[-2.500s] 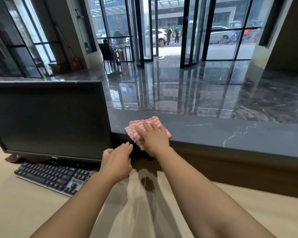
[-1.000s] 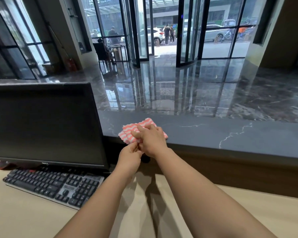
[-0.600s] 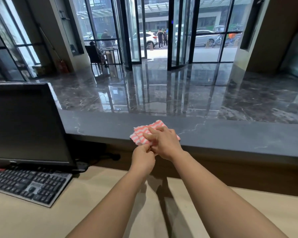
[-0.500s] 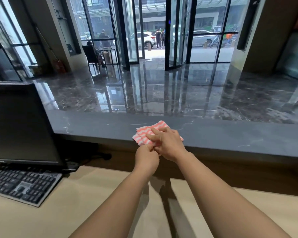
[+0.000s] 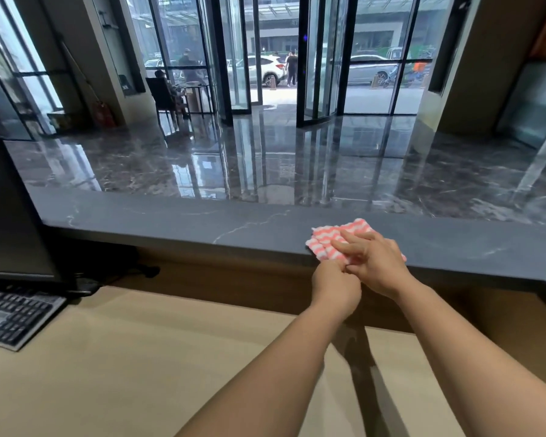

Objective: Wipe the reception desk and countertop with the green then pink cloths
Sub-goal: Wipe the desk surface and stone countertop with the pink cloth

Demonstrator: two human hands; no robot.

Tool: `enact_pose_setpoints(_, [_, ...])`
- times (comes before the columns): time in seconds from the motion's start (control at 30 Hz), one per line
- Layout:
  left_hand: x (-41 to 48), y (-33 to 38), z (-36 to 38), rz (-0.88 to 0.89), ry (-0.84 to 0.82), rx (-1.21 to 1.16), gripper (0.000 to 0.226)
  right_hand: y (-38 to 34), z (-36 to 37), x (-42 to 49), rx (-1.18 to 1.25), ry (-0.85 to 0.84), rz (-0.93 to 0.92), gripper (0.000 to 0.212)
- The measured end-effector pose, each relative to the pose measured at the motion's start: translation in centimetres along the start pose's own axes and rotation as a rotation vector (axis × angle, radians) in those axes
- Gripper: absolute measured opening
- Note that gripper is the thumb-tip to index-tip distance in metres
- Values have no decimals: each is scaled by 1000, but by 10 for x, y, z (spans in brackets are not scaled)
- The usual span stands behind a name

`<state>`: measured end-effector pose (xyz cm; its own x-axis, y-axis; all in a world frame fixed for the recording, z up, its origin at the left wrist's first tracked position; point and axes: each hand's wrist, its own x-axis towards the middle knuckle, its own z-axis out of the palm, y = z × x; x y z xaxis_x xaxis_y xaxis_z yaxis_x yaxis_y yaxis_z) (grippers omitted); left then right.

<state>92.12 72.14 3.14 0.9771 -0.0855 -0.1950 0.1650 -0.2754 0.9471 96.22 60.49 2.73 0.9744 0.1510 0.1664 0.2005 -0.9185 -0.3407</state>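
Nearest: beige table [image 5: 123,367]. Far left on it: keyboard [image 5: 10,316] and monitor [image 5: 7,216], both cut by the frame edge.

Next up: left grip [image 5: 336,287] curled, apparently pinching the near corner of the pink cloth [image 5: 327,242] at the front lip of the raised dark table [image 5: 202,222]. Right grip [image 5: 377,263] just behind, touching the left, fingers straight, pressing flat on the cloth, nothing clenched. Cloth lying on that raised table, right at its near edge.

Just changed: cloth and both grips slid rightward along the raised table, from just beside the monitor to well apart from it, with the same two-handed hold throughout. Judgement: pink pass on the upper surface under way, left stretch likely covered, right stretch toward the corner still to do. Green cloth not in view.

Beyond: glossy marble floor [image 5: 297,159], glass revolving door [image 5: 275,58], white car [image 5: 262,69] outside.

Writing: none legible. Key legends too small, no monitor badge readable.
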Motion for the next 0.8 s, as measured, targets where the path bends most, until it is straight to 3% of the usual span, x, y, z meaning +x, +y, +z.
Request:
enact_pose_setpoints(0.27, [-12,28,54,-17,-176,33,37,55,-37,-29,46,-21,195,43])
enact_pose_setpoints(0.43, [-3,25,36,10,-161,31,40,40,-30,-13,-51,-94,219,44])
enact_pose_setpoints(0.6, [10,20,-26,98,76,158,32,-10,-18,17,-133,-165,173,48])
enact_pose_setpoints(0.8, [20,5,-125,61,361,750,36,-68,9,58,-192,-216,76,51])
